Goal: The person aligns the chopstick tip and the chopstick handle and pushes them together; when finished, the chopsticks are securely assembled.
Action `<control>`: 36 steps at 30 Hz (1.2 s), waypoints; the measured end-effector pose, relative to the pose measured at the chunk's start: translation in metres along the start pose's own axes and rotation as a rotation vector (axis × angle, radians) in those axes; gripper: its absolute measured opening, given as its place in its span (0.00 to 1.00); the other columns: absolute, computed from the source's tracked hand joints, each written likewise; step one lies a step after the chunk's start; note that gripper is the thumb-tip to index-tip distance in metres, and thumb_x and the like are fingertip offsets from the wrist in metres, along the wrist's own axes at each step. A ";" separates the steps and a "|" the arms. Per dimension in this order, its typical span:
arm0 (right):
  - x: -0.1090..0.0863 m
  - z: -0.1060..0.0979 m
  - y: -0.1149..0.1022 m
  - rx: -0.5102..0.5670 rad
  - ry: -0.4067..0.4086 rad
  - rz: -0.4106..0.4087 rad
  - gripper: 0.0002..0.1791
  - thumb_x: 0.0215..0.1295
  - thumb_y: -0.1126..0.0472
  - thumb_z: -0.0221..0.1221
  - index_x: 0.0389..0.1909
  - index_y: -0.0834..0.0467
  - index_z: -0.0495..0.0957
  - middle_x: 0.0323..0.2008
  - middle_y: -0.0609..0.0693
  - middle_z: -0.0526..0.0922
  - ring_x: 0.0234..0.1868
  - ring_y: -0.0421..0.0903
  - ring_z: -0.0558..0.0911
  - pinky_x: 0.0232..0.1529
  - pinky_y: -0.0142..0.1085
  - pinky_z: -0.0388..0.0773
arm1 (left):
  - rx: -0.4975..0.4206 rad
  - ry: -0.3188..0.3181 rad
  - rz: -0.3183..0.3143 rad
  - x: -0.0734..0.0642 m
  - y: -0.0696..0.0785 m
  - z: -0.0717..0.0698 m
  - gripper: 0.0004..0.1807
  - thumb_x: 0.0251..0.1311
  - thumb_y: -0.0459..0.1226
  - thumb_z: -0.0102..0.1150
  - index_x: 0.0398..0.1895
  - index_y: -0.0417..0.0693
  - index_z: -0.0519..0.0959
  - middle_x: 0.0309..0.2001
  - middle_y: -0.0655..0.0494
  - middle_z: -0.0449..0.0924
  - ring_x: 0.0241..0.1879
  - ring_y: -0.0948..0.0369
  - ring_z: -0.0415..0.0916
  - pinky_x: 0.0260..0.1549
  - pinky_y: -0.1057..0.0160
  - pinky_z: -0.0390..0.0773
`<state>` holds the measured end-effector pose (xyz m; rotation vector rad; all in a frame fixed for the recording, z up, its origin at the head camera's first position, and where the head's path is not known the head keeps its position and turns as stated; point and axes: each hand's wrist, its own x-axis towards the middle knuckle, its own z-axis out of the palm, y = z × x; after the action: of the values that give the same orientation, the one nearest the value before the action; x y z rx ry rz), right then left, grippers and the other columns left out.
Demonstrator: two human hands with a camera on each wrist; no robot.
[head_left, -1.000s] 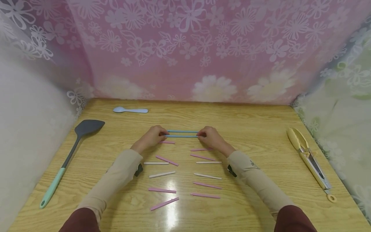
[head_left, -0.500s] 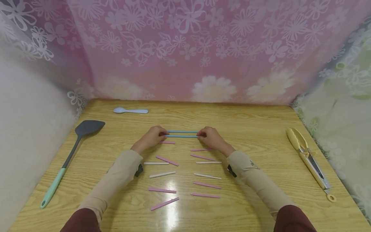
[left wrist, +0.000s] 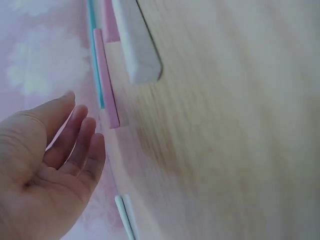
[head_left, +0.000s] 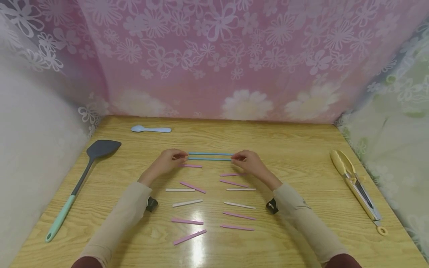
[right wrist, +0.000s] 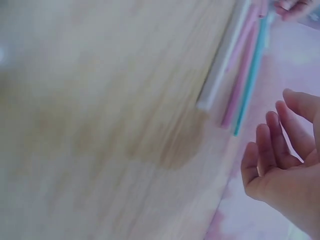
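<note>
The left hand (head_left: 163,163) and right hand (head_left: 252,163) are relaxed, fingers loosely curved and gripping nothing, at opposite ends of two parallel blue sticks (head_left: 210,153) on the table (head_left: 285,141), which a low-passing fingertip could knock askew.

Left hand (left wrist: 45,185) cut off at its wrist view's edge, right hand (right wrist: 292,185) likewise! In the head view, one pink stick (head_left: 193,166) hides its left end behind the left hand; up close, the tabletop (right wrist: 100,125) blurs!
</note>
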<state>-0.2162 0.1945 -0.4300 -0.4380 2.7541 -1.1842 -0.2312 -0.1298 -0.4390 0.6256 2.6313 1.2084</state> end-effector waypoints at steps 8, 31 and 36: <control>-0.021 -0.010 0.002 0.124 -0.068 0.136 0.14 0.65 0.60 0.60 0.46 0.64 0.81 0.44 0.58 0.82 0.43 0.50 0.79 0.43 0.40 0.76 | -0.079 0.012 -0.056 -0.016 -0.003 -0.001 0.16 0.65 0.36 0.56 0.53 0.38 0.79 0.51 0.43 0.80 0.52 0.49 0.76 0.54 0.52 0.74; -0.029 0.002 0.012 -0.060 -0.157 -0.043 0.11 0.61 0.64 0.63 0.43 0.64 0.82 0.37 0.52 0.81 0.37 0.44 0.77 0.40 0.36 0.75 | -0.047 -0.052 0.083 -0.009 -0.009 0.017 0.13 0.63 0.33 0.58 0.49 0.38 0.81 0.47 0.44 0.80 0.49 0.50 0.74 0.48 0.52 0.76; -0.028 0.004 0.011 -0.092 -0.146 -0.081 0.08 0.60 0.66 0.63 0.39 0.65 0.83 0.31 0.51 0.80 0.31 0.41 0.73 0.33 0.30 0.72 | 0.011 -0.041 0.090 -0.009 -0.009 0.018 0.12 0.62 0.33 0.60 0.47 0.37 0.82 0.42 0.47 0.80 0.39 0.56 0.73 0.39 0.61 0.75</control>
<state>-0.1916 0.2073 -0.4416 -0.6256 2.6957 -1.0015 -0.2200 -0.1265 -0.4573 0.7695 2.6034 1.1922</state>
